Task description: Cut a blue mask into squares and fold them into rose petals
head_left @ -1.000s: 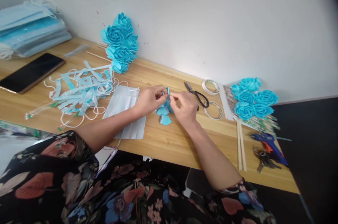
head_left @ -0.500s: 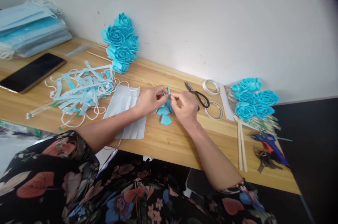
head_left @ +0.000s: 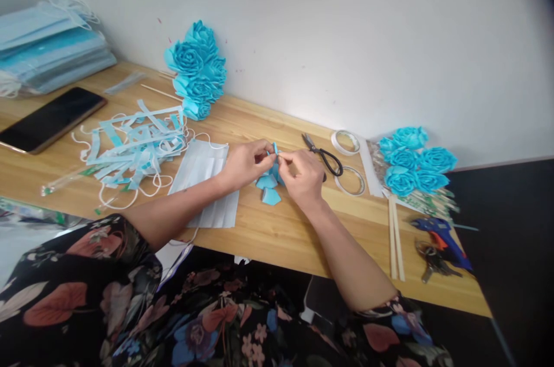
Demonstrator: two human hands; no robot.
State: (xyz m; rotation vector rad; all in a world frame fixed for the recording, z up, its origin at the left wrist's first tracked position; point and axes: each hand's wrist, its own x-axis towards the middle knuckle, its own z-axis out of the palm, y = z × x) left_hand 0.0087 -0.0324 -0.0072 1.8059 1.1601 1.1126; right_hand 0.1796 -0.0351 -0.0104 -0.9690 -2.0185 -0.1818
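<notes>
One small blue piece (head_left: 274, 148) is in the centre of my clock, just above the worktop (head_left: 277, 246), with twelve toward the wall. The left hand (head_left: 247, 164) and the right hand (head_left: 303, 175) each have the grip closed on it, thumb against finger; the finest detail there is hidden from me.

At six o'clock, close below, lie loose blue pieces (head_left: 271, 197), apparently not used yet. I judge that much work is done: one group of blue roses (head_left: 418, 164) at three o'clock and one rose bunch (head_left: 198, 70) near eleven look complete. What is held does not have such a full form, so this part seems unfinished.

At eight, partly under the left forearm, lies a flat mask (head_left: 216, 199); at nine, a heap of cut strips (head_left: 142, 148). Scissors (head_left: 322, 154) and two tape rolls (head_left: 346, 142) are at three. Around four I see wooden sticks (head_left: 395, 240), a glue gun (head_left: 448, 243) and keys (head_left: 433, 260). At ten rises a mask stack (head_left: 52, 49), with a phone (head_left: 52, 119) nearer nine. Behind everything stands a plain pale wall (head_left: 303, 32).
</notes>
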